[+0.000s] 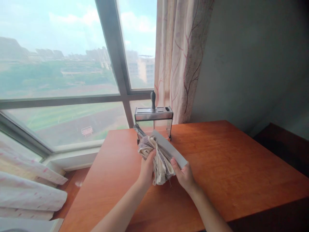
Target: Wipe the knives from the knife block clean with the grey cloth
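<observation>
My left hand is closed round a bunched cream and purple-grey cloth, pressing it against the face of a broad-bladed kitchen knife. The knife is held at a slant above the table, its dark handle pointing to the far left. Near the blade's close end, my right hand pinches it between thumb and fingers. Part of the blade is hidden behind the cloth. Just beyond stands a clear-sided knife holder with a metal top, and a dark grey handle sticks up from it.
An orange-brown wooden table lies beneath my hands. Behind it are a large window and a patterned curtain. A grey wall rises at the right, and more curtain fabric hangs at the lower left.
</observation>
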`<state>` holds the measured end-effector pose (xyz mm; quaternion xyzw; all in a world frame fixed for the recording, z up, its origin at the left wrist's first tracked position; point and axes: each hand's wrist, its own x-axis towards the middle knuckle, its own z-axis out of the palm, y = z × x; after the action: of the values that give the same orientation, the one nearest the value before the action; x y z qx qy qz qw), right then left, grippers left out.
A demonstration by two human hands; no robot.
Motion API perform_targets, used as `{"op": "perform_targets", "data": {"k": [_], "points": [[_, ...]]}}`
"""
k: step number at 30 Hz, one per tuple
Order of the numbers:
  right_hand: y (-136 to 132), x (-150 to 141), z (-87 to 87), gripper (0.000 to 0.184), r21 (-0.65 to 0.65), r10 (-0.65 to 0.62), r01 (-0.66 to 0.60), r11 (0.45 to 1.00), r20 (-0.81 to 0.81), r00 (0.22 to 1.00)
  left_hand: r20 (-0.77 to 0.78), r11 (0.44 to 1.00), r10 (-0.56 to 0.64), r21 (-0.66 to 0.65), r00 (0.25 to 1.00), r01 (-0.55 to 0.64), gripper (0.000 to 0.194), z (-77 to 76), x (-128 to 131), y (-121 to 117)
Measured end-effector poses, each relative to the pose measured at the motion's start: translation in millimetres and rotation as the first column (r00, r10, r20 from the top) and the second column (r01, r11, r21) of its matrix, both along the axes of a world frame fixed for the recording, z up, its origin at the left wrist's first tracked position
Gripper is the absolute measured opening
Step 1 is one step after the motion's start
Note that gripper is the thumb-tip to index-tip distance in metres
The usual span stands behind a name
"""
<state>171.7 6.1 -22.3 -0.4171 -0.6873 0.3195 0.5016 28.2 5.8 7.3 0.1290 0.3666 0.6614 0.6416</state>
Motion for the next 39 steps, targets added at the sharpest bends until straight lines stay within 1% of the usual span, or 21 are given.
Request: {"op": "perform_targets", "data": {"k": [3,5,9,12,15,19,23,26,29,32,34,36,39], "points": [[0,2,-0.4,0.037,-0.022,0.043,-0.043,0.999,0.003,0.999,-0.060,0.997,0.057,0.046,0.997,-0.054,0.037,2.2,-1,0],[-2,2,0.6,0.037,-0.049,0.095,-0.095,0.994,-0.007,0.995,-0.051,0.995,0.084,0.058,0.995,-0.081,0.036,6.4,-6,2],[-5,0,4.6,0.037,-0.112,0.222,-0.226,0.968,-0.041,0.974,-0.013,0.988,0.148,0.050,0.989,-0.147,0.028,17.3,-24,10],[-6,-3,7.5,0.038,-0.162,0.257,-0.264,0.951,-0.061,0.964,0.004,0.983,0.176,0.052,0.984,-0.176,0.022,21.8,-40,17],[-7,-4,9.9,0.040,-0.202,0.260,-0.276,0.940,-0.103,0.960,0.038,0.988,0.154,0.026,0.987,-0.155,0.020,19.7,-51,24],[-6,-4,10.6,0.042,-0.211,0.249,-0.272,0.939,-0.132,0.960,0.092,0.992,0.130,-0.017,0.987,-0.129,0.016,11.9,-55,27],[-4,-1,5.1,0.036,-0.249,0.175,-0.234,0.940,-0.238,0.955,0.137,1.000,0.025,-0.022,0.990,-0.022,0.016,8.0,-54,23],[-3,0,1.4,0.037,-0.255,0.141,-0.214,0.943,-0.275,0.951,0.152,0.999,-0.048,0.000,0.987,0.049,0.018,5.9,-54,21],[-4,-1,2.5,0.040,-0.241,0.129,-0.190,0.952,-0.247,0.960,0.154,0.997,-0.073,-0.005,0.985,0.075,0.019,0.5,-52,23],[-6,-2,7.2,0.041,-0.192,0.179,-0.206,0.960,-0.150,0.972,0.154,0.998,-0.059,-0.028,0.986,0.064,0.021,-5.6,-49,27],[-8,-3,10.2,0.041,-0.155,0.206,-0.218,0.964,-0.087,0.975,0.161,0.997,-0.064,-0.028,0.985,0.069,0.026,-7.6,-47,28],[-9,-4,11.9,0.041,-0.134,0.203,-0.209,0.969,-0.059,0.977,0.164,0.996,-0.085,-0.015,0.983,0.089,0.030,-7.1,-45,28],[-8,-3,11.9,0.042,-0.153,0.183,-0.195,0.969,-0.091,0.979,0.153,0.997,-0.068,-0.021,0.986,0.072,0.028,-3.1,-44,26]]}}
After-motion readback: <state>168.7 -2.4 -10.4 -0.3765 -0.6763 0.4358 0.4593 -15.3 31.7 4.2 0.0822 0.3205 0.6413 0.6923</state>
